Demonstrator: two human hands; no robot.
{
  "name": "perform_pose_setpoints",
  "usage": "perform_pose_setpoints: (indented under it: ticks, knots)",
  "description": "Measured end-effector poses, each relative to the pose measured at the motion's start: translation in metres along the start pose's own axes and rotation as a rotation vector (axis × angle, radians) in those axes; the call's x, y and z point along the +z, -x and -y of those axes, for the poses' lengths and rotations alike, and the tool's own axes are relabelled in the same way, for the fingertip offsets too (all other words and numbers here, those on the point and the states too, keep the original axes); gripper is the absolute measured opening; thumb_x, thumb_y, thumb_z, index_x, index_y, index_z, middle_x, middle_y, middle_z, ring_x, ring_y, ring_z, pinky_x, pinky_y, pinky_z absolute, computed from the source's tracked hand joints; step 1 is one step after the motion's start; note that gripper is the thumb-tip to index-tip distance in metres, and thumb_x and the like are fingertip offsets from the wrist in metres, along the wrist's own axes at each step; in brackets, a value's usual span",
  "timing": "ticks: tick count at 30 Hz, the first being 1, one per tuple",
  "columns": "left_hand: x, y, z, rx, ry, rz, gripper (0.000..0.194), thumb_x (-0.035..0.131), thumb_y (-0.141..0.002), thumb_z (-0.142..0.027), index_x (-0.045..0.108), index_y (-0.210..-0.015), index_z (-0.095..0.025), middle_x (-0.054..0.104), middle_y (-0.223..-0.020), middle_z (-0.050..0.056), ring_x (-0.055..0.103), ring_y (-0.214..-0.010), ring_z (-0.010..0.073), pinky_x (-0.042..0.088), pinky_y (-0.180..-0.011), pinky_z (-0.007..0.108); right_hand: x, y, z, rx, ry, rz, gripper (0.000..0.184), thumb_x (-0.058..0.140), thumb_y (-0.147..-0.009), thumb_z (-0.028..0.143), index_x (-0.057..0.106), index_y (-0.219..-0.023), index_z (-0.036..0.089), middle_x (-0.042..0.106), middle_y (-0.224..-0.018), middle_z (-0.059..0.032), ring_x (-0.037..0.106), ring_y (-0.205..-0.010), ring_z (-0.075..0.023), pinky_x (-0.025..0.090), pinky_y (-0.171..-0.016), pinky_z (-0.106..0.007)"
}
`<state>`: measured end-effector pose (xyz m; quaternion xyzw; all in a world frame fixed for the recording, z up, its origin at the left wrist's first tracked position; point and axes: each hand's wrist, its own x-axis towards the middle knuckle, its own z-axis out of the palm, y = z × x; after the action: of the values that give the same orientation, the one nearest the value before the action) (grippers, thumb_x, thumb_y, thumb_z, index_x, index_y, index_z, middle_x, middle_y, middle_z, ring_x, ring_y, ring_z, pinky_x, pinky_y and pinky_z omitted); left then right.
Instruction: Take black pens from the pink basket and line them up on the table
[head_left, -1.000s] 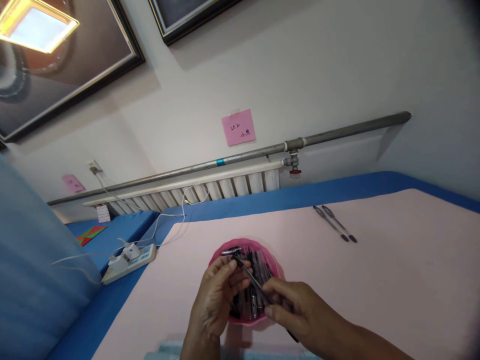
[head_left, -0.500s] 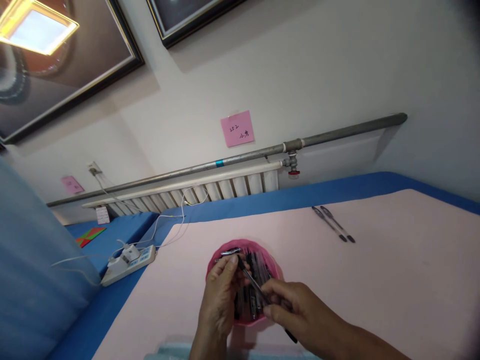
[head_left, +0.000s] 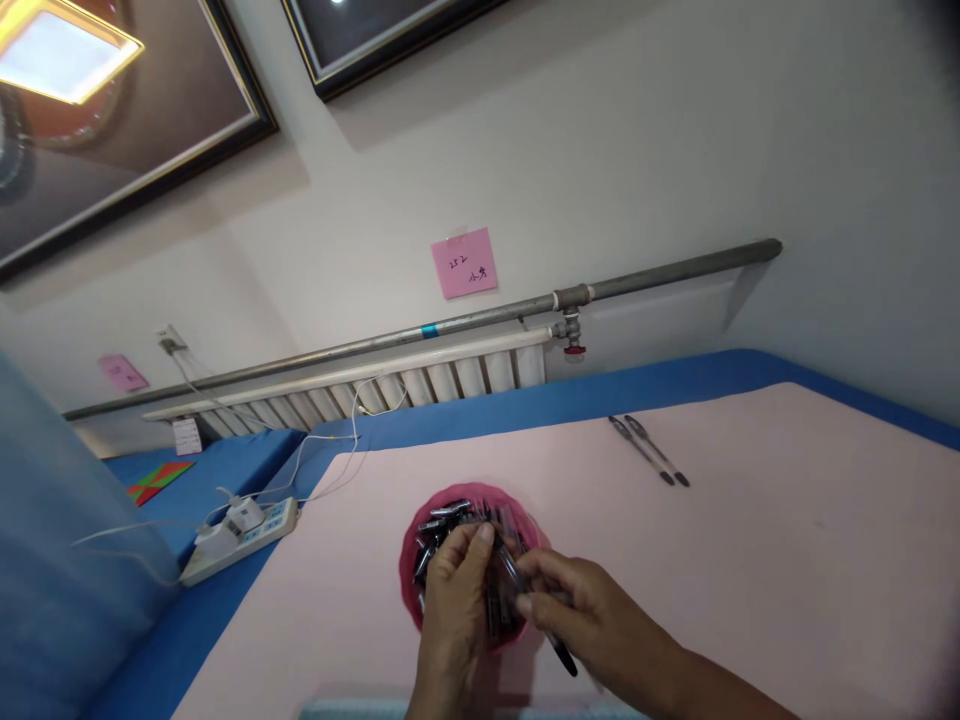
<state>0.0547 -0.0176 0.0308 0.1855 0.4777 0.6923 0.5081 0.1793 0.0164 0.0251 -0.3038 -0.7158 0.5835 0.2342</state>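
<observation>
Over a pink bowl (head_left: 410,590), my two hands hold one pen (head_left: 513,570) with a clear barrel and dark ends. My left hand (head_left: 454,590) pinches its upper end between thumb and fingers. Lower down, the fingers of my right hand (head_left: 592,605) are closed around the barrel, and the pen's black end sticks out below them. The bowl holds several black and clear pen parts (head_left: 427,550), partly hidden by my hands. Two assembled-looking pens (head_left: 640,450) lie side by side on the pink sheet, beyond my right hand.
A pink sheet (head_left: 750,560) covers the blue table (head_left: 465,420). At the left stand a power strip (head_left: 240,540) with plugs and white cables, and a blue curtain (head_left: 67,560). A radiator (head_left: 442,380) and a pipe (head_left: 675,270) run along the wall behind.
My left hand has shifted right over the bowl, uncovering more dark parts at its left side. Both hands still hold the pen. The whole view has shifted slightly.
</observation>
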Motion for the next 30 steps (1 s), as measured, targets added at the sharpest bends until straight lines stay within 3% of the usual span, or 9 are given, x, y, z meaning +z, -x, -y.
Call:
perform_pose_setpoints:
  ticks: [5, 7, 10, 14, 16, 18, 25, 30]
  knots:
    - [-0.002, -0.002, 0.004, 0.010, -0.111, 0.088, 0.030, 0.071, -0.062, -0.040, 0.063, -0.071, -0.013, 0.065, -0.065, 0.003, 0.057, -0.054, 0.0112, 0.043, -0.054, 0.022, -0.004, -0.004, -0.005, -0.017, 0.040, -0.012, 0.007, 0.050, -0.075, 0.024, 0.051, -0.073, 0.018, 0.042, -0.057, 0.0058, 0.041, -0.052, -0.0081, 0.032, -0.048, -0.019]
    - [-0.007, -0.005, -0.002, 0.046, -0.189, 0.064, 0.032, 0.069, -0.064, -0.041, 0.064, -0.078, -0.013, 0.066, -0.071, 0.004, 0.059, -0.061, 0.0132, 0.044, -0.057, 0.023, -0.010, -0.008, -0.004, -0.030, 0.031, -0.049, 0.008, 0.049, -0.076, 0.025, 0.053, -0.076, 0.018, 0.045, -0.058, 0.0052, 0.043, -0.052, -0.0086, 0.034, -0.048, -0.019]
    - [-0.027, -0.010, -0.021, 0.194, -0.350, -0.081, 0.034, 0.064, -0.068, -0.040, 0.063, -0.091, -0.015, 0.068, -0.083, 0.007, 0.060, -0.070, 0.0149, 0.046, -0.064, 0.025, -0.025, -0.017, -0.006, -0.021, -0.025, -0.181, 0.015, 0.049, -0.077, 0.033, 0.053, -0.081, 0.019, 0.047, -0.059, 0.0046, 0.045, -0.051, -0.0092, 0.036, -0.045, -0.020]
    - [-0.060, -0.016, -0.050, 0.333, -0.556, -0.386, 0.025, 0.060, -0.071, -0.034, 0.062, -0.089, -0.017, 0.067, -0.081, 0.005, 0.059, -0.068, 0.0144, 0.045, -0.066, 0.026, -0.042, -0.026, -0.018, 0.135, -0.111, -0.310, 0.014, 0.046, -0.077, 0.033, 0.047, -0.071, 0.020, 0.038, -0.051, 0.0078, 0.034, -0.038, -0.0070, 0.031, -0.034, -0.019]
    - [-0.072, -0.019, -0.054, 0.327, -0.675, -0.429, 0.019, 0.060, -0.069, -0.030, 0.063, -0.084, -0.018, 0.067, -0.079, 0.004, 0.059, -0.068, 0.0159, 0.044, -0.067, 0.028, -0.047, -0.029, -0.026, 0.151, -0.104, -0.323, 0.013, 0.045, -0.077, 0.030, 0.044, -0.068, 0.020, 0.039, -0.051, 0.0079, 0.034, -0.038, -0.0068, 0.033, -0.035, -0.020]
    - [-0.078, -0.021, -0.053, 0.301, -0.798, -0.393, 0.015, 0.060, -0.068, -0.029, 0.064, -0.079, -0.020, 0.067, -0.076, 0.004, 0.060, -0.069, 0.0180, 0.043, -0.068, 0.029, -0.048, -0.032, -0.032, 0.125, -0.062, -0.310, 0.013, 0.045, -0.077, 0.028, 0.044, -0.067, 0.020, 0.041, -0.051, 0.0076, 0.038, -0.040, -0.0075, 0.037, -0.040, -0.021]
    - [-0.076, -0.022, -0.049, 0.277, -1.343, -0.347, 0.018, 0.050, -0.073, -0.025, 0.066, -0.076, -0.019, 0.067, -0.081, 0.009, 0.058, -0.077, 0.0222, 0.038, -0.070, 0.031, -0.051, -0.033, -0.037, 0.103, 0.051, -0.275, 0.008, 0.045, -0.075, 0.026, 0.043, -0.068, 0.021, 0.042, -0.050, 0.0075, 0.044, -0.044, -0.0099, 0.039, -0.045, -0.023]
    - [-0.066, -0.024, -0.043, 0.218, -1.756, -0.369, 0.022, 0.053, -0.068, -0.023, 0.069, -0.082, -0.019, 0.062, -0.087, 0.014, 0.055, -0.084, 0.0281, 0.035, -0.072, 0.036, -0.054, -0.033, -0.037, 0.091, 0.064, -0.295, 0.011, 0.047, -0.074, 0.029, 0.044, -0.067, 0.021, 0.042, -0.051, 0.0077, 0.044, -0.044, -0.0099, 0.038, -0.045, -0.023]
